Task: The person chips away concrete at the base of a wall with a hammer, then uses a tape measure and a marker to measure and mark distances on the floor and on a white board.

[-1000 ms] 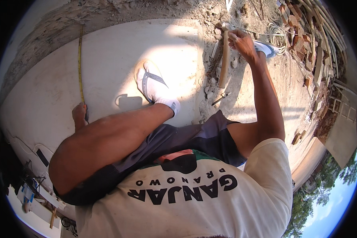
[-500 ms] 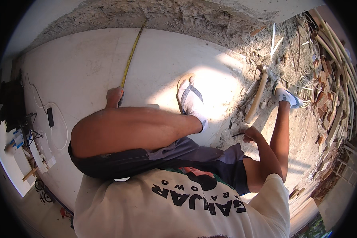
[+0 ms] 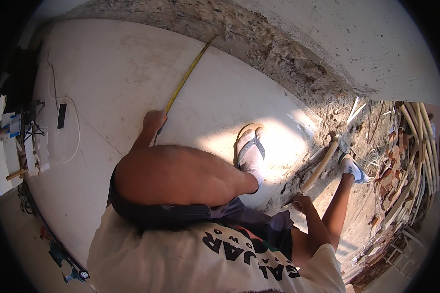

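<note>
L hand is gripping tape, axis toward 1 o'clock. Stick is lying 9 o'clock from R hand, grip unclear.

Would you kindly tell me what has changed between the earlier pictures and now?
The right hand has drawn back from beside the head of the hammer to the thin dark tool near the end of its handle; whether it grips the tool is unclear. The view has also turned. The left hand still holds the tape measure, and the hammer has stayed put.
</note>
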Tool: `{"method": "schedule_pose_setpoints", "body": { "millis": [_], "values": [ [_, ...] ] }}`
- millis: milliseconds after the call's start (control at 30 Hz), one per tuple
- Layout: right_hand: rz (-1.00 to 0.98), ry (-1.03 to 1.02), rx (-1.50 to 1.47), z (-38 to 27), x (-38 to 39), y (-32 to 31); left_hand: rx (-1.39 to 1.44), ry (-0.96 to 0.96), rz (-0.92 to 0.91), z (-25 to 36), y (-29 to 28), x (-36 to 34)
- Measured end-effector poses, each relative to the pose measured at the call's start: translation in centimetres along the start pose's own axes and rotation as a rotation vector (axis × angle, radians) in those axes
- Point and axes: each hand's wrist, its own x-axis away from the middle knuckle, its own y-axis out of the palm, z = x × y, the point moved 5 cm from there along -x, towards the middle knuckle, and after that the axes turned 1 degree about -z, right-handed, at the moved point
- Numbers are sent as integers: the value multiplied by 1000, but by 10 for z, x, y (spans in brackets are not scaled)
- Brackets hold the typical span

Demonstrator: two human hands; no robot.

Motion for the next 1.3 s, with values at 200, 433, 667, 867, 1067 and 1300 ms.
{"method": "schedule_pose_setpoints", "body": {
  "millis": [200, 433, 667, 867, 1067, 1300],
  "values": [
    [231, -170, 428, -51, 23, -29, 3, -26, 37, 7, -20, -9],
    [565, -384, 574, -107, 68, -64, 29, -13, -26, 10, -17, 4],
    [493, -780, -34, -189, 114, -55, 540, -309, -50, 29, -37, 20],
    [298, -1033, -162, -284, 156, -4, 386, -162, -29, 27, -22, 16],
    [151, -1158, -201, -371, 197, 100, 359, -173, -57, 33, -24, 15],
    [-146, -1313, -360, -458, 176, 238, 543, -316, -13, 28, -24, 18]
  ]
}}
